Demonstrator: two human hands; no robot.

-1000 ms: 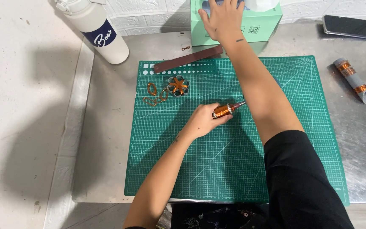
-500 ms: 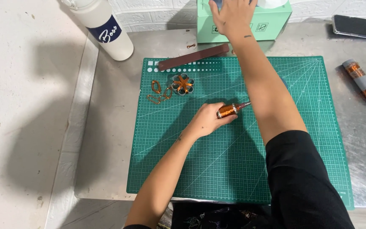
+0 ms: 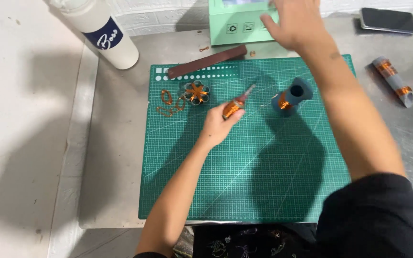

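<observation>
My left hand rests on the green cutting mat and grips a small spool of copper wire with a thin tip pointing up and right. My right hand hangs with fingers spread at the front of a pale green box, holding nothing. A short grey tube with a copper wire band stands on the mat below my right wrist, apart from both hands. A grey flower-shaped cluster bound with copper wire lies just left of the spool.
Loose copper wire loops lie at the mat's left. A brown strip lies along its top edge. A white bottle stands at the back left of the metal table. A dark phone and a grey roll with copper bands lie at the right.
My right hand has drawn back from the top of the green box towards the mat. The grey tube now shows beside my forearm. My left hand keeps its grip on the spool.
</observation>
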